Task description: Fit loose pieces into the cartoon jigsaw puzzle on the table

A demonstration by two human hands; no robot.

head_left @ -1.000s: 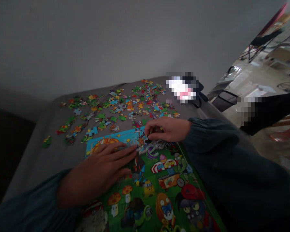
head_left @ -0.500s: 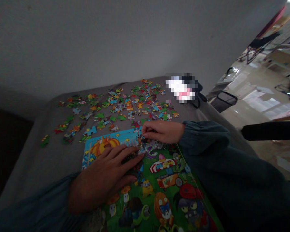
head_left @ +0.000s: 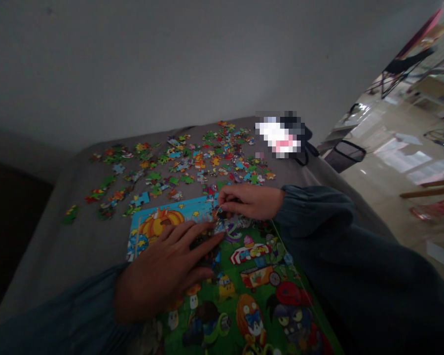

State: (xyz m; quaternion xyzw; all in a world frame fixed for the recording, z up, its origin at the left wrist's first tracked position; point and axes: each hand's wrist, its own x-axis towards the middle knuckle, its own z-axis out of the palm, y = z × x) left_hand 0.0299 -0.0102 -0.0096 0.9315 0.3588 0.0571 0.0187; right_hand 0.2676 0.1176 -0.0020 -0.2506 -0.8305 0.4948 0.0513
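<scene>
Two hands of mine are at the picture puzzle (head_left: 237,291), which fills the bottom middle of the frame on a grey worktop (head_left: 77,261). My left hand (head_left: 168,268) lies flat on the puzzle, low and left of the middle. It is open, with its fingers a little apart, and it has hold of nothing. My right hand (head_left: 246,201) is near the puzzle's top edge, just right of the middle. Its thumb and fingers are pinched close on a small dark piece (head_left: 222,213); it is dim there, so I can't see well what is on it. An orange pumpkin (head_left: 161,222) shows at the puzzle's upper left. Lots of loose pieces (head_left: 198,161) lie past the puzzle, across the middle of the frame, below a grey wall (head_left: 170,69).
</scene>
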